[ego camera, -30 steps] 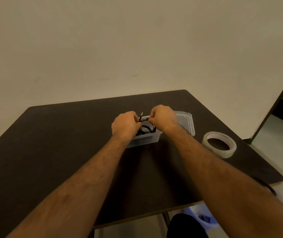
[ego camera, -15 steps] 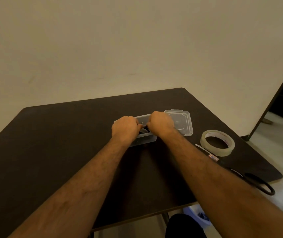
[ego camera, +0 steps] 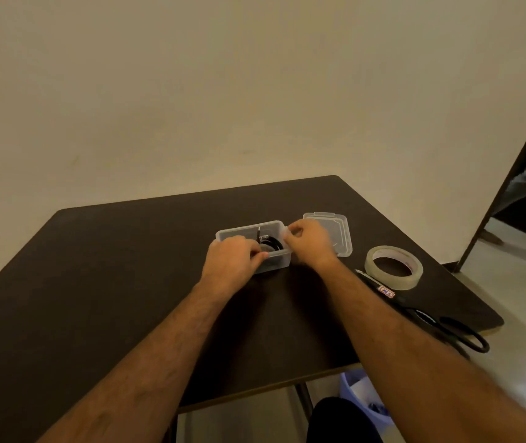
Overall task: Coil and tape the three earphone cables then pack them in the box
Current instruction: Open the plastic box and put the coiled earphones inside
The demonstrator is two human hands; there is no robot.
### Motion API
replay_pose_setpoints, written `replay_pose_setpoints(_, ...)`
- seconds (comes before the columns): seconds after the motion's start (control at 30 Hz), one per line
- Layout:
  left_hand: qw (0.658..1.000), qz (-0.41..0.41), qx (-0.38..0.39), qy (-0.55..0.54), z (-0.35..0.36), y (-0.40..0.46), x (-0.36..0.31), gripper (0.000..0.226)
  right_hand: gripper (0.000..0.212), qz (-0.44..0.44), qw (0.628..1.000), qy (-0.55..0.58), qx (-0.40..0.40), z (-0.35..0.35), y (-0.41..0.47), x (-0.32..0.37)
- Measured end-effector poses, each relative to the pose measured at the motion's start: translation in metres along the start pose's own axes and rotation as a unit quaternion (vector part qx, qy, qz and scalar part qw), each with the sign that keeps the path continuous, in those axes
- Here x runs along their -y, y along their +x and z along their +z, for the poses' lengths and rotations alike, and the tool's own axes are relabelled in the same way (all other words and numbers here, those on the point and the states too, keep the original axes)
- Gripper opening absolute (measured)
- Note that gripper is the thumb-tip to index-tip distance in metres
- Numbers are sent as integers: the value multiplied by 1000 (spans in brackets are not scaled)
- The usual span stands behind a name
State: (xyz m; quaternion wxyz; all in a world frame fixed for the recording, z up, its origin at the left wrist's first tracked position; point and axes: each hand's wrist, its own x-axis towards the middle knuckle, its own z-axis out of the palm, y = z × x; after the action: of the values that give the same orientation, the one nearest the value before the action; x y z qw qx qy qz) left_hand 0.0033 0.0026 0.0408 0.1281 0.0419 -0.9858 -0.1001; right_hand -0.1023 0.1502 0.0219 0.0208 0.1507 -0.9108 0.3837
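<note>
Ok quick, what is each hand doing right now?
Left hand: fingers curled on the near edge of the box.
Right hand: pinching the box's right end.

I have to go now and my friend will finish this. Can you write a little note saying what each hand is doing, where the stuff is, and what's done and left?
Left hand: fingers curled at the near edge of the clear box.
Right hand: fingers curled at the box's right end.
Black coiled cable lies in the box; how many coils, unclear.
Lid lies off, right of the box. Tape roll and scissors sit further right.
Left: check all three are in, then fit the lid.
</note>
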Motion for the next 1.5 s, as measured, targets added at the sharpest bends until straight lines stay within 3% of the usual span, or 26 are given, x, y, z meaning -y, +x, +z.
replay_pose_setpoints(0.27,999,-12,34,-28,-15,-46,11,25,12,7,999,28,41,4,-38,11)
replay_pose_setpoints(0.57,997,-24,53,-56,-22,-74,8,26,15,-3,996,14,84,-10,-63,19)
replay_pose_setpoints(0.73,993,-58,17,-98,-32,-66,2,24,19,1,990,-137,-32,-24,-45,-5)
replay_pose_setpoints(0.83,991,-71,-18,-108,-34,-60,2,23,29,23,973,-232,-4,-29,-35,-26)
replay_pose_setpoints(0.97,988,-85,-34,-128,-32,-55,4,22,34,-9,941,-337,6,-21,-34,-37)
replay_pose_setpoints(1.13,982,-100,-43,-154,-32,-55,9,18,26,-61,928,-369,-5,-11,-42,-32)
replay_pose_setpoints(1.2,979,-106,-51,-167,-32,-55,12,15,25,-74,936,-344,-29,-12,-46,-27)
replay_pose_setpoints(1.3,976,-104,-70,-178,-35,-55,18,14,22,-97,949,-272,-125,-23,-46,-2)
replay_pose_setpoints(1.4,968,-110,-89,-206,-40,-53,24,19,13,-120,963,-132,-203,-39,-45,29)
replay_pose_setpoints(1.5,955,-120,-119,-243,-49,-50,29,27,17,-113,965,49,-231,-55,-46,57)
